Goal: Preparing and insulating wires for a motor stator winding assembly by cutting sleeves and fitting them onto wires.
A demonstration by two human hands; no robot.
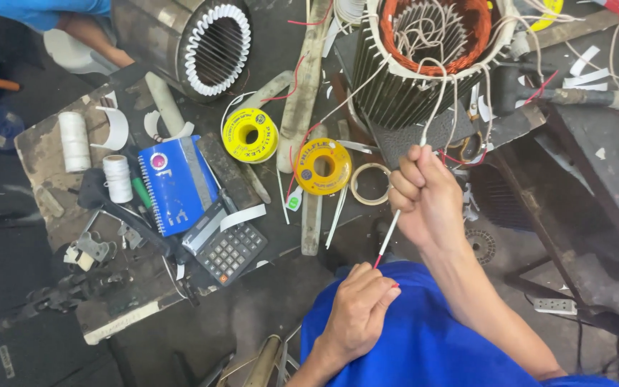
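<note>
Cluttered bench (51,154) holds two yellow spools (250,134), two stators (424,57).

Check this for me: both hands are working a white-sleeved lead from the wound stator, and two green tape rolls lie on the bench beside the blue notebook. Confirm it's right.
One detail is off. In the head view the two tape rolls are yellow, not green. The rest holds: the right hand and left hand work the white-sleeved lead from the wound stator, and the blue notebook lies nearby.

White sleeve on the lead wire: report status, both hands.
Right hand fisted around white sleeve. Left hand pinching red wire end below it. Lead runs up to motor stator. Nothing blocking.
</note>
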